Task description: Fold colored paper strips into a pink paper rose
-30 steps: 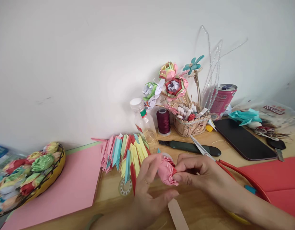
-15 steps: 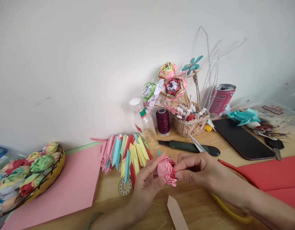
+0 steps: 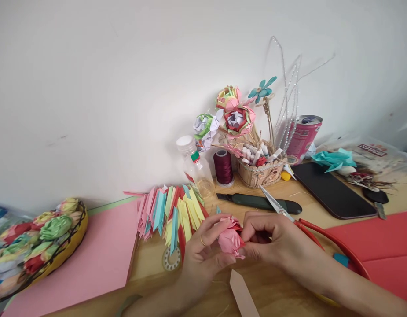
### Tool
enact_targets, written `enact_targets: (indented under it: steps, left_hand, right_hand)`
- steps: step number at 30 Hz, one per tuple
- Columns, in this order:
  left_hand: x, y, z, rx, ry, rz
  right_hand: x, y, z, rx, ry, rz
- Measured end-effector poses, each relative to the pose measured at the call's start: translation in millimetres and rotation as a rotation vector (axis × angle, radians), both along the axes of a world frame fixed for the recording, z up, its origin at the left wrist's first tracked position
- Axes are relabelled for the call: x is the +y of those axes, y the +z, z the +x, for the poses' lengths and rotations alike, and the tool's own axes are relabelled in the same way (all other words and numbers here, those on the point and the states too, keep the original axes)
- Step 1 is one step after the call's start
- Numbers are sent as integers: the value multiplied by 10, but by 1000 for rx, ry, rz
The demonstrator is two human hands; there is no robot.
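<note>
A pink and red folded-paper flower (image 3: 229,240) is held up over the wooden table. My left hand (image 3: 203,251), with a ring on one finger, curls around its left side. From the right, my right hand (image 3: 272,235) pinches at the flower's red edge with thumb and fingers; its exact grip is partly hidden. Below the flower lies a pale pointed paper strip (image 3: 243,293). Scissors (image 3: 318,233) with red and yellow handles lie behind and partly under my right forearm. Left of my hands is a pile of folded coloured paper strips (image 3: 173,211).
At left, a yellow basket (image 3: 69,246) of paper flowers rests by pink paper sheets (image 3: 100,259). Behind stand a clear bottle (image 3: 196,165), a maroon thread spool (image 3: 223,168), a flower basket (image 3: 261,174) and a pink can (image 3: 305,136). A utility knife (image 3: 259,202) and black phone (image 3: 335,189) lie nearby.
The flower has turned slightly in my fingers. My right hand and forearm have shifted a little, baring more of the scissors' red handle. The whole view has moved slightly.
</note>
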State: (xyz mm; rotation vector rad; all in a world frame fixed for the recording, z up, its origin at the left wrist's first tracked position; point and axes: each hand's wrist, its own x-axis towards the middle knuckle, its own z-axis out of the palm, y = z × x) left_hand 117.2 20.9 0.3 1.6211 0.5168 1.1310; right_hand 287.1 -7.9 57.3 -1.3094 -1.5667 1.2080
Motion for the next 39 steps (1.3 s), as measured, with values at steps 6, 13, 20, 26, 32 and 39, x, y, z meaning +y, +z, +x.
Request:
enact_targets:
  steps: [6, 13, 20, 26, 32, 39]
  left_hand:
    - [2, -31, 0, -18, -47, 33]
    - [8, -54, -13, 63, -25, 95]
    - [-5, -30, -6, 40, -18, 73]
    - [-6, -23, 21, -47, 56, 7]
    - [-13, -26, 32, -67, 180, -95]
    - [-27, -12, 58, -149, 134, -243]
  right_hand:
    - [-16, 8, 24, -51, 90, 169]
    - [-45, -27, -14, -138, 11, 203]
    - [-19, -22, -16, -171, -41, 208]
    - [-16, -22, 6, -223, -15, 257]
    - [-88, -129, 2, -603, -204, 753]
    - [-107, -159, 11, -718, -290, 975]
